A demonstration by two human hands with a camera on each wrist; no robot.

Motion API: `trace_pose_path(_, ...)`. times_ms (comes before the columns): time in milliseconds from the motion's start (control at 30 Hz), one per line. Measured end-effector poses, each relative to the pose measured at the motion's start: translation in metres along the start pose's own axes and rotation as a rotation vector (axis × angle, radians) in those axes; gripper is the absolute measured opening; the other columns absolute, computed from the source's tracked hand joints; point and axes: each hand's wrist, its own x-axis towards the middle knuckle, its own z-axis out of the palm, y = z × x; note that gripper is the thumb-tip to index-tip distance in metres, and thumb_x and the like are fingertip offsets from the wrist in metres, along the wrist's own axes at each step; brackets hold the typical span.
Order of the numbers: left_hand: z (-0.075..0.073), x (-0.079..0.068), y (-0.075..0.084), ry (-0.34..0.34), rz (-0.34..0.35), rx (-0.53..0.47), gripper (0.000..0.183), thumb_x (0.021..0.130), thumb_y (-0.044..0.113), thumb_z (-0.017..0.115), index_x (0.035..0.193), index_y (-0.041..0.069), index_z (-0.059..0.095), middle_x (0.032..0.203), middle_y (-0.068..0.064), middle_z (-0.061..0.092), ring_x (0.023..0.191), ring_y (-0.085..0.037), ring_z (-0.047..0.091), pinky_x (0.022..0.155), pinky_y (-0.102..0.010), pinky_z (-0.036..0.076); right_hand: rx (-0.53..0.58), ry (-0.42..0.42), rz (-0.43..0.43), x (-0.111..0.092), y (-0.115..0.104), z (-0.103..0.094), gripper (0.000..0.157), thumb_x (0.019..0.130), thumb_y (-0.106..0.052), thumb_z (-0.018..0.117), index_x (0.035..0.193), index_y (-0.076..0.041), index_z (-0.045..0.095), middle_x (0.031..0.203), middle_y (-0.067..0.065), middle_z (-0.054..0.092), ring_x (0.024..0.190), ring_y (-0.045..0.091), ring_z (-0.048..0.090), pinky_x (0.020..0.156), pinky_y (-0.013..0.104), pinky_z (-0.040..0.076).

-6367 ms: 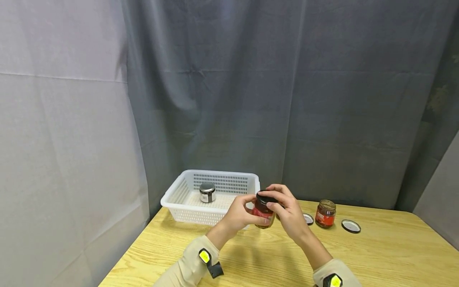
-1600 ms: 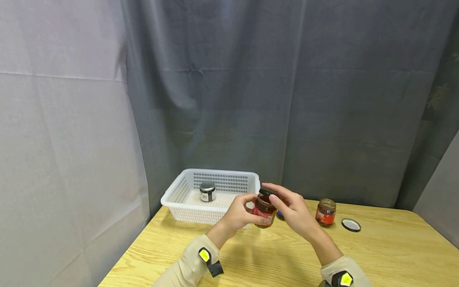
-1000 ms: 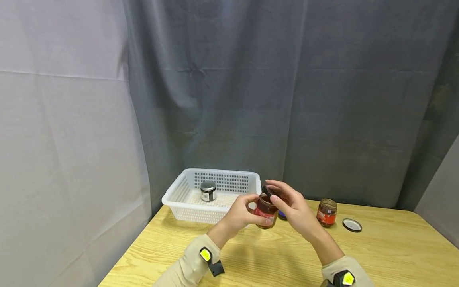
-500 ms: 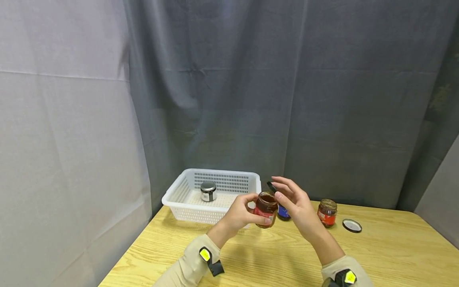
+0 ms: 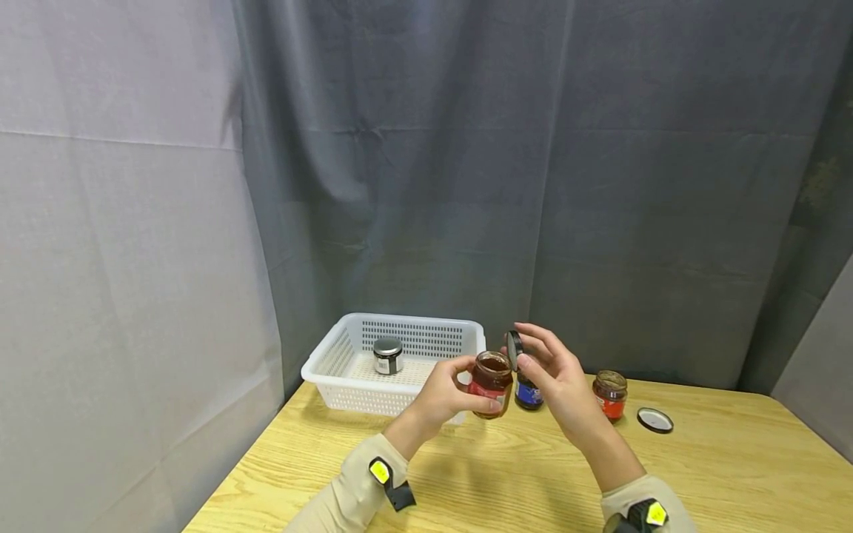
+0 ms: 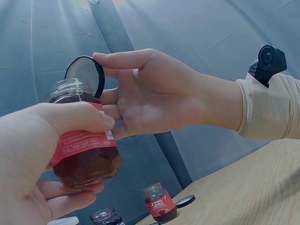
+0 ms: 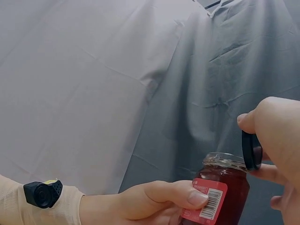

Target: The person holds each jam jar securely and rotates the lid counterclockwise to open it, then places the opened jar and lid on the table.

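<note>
My left hand (image 5: 445, 394) grips a glass jam jar (image 5: 492, 385) with a red label and dark red contents, held above the table. The jar's mouth is uncovered; in the right wrist view its glass rim (image 7: 224, 160) shows bare. Just right of that rim, my right hand (image 5: 561, 377) pinches a black lid (image 5: 514, 349) between thumb and fingers. The lid stands nearly on edge, its pale inside facing the jar in the left wrist view. Behind the right hand, a blue-labelled jar (image 5: 529, 394) stands on the table, its top partly hidden.
A white plastic basket (image 5: 393, 400) at the back left contains a jar with a silver lid (image 5: 388, 357). To the right, an uncovered red-labelled jar (image 5: 610, 396) stands beside a loose lid (image 5: 655, 420) lying inside up on the wooden table (image 5: 720, 459). Grey curtains hang behind.
The black lid has come off the jam jar, moved right and tipped upright in my right hand. My left hand has stayed nearly still. The blue-labelled jar has come into view.
</note>
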Motion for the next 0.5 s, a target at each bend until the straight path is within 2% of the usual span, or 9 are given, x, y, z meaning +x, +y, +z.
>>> trace_pose_path(300,-0.0027,0.0015,-0.0015,-0.002,0.004,0.009,0.049,0.078,0.000,0.087,0.124,0.004,0.070,0.117,-0.008,0.069,0.080,-0.022,0.074,0.079,-0.038,0.060,0.019,-0.010,-0.012,-0.0009,0.0007,-0.0003,0.045,0.110,-0.009,0.051,0.155,-0.008,0.046,0.141,0.014,0.054,0.125,0.024,0.062,0.102,0.026,0.047)
trace_pose_path(500,-0.0039,0.0009,-0.0001,0.006,0.002,0.008,0.049,0.078,0.001,0.087,0.124,0.005,0.071,0.118,-0.008,0.069,0.082,-0.023,0.074,0.079,-0.037,0.060,0.036,0.004,-0.011,-0.0003,0.0005,-0.0002,0.040,0.109,-0.007,0.052,0.149,-0.006,0.047,0.142,0.027,0.047,0.122,0.022,0.062,0.101,0.026,0.048)
